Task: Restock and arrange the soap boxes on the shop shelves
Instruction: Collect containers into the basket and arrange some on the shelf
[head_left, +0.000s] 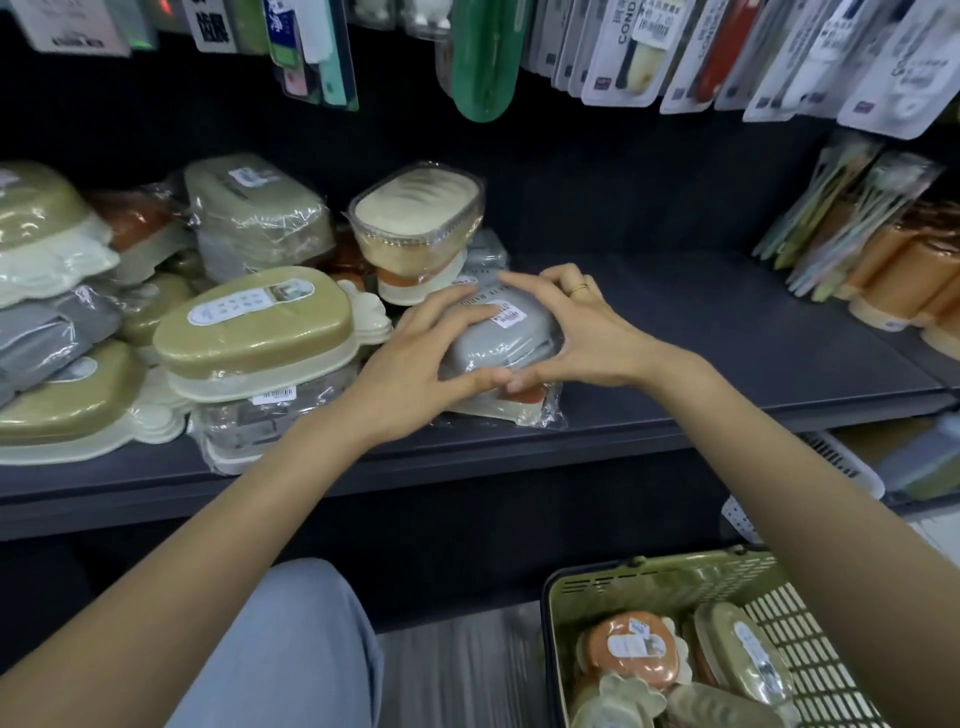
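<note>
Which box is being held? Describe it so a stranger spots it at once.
Find the dark shelf, then the left hand and right hand meeting at its middle. Between them sits the grey box, topping a short stack. It alone is grey with a white sticker; its neighbours are olive or cream.

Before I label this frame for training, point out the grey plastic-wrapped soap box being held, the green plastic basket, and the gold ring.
grey plastic-wrapped soap box (511, 332): head view, lid top.
green plastic basket (670, 574): head view, rear wall.
gold ring (577, 289): head view, band on finger.
</note>
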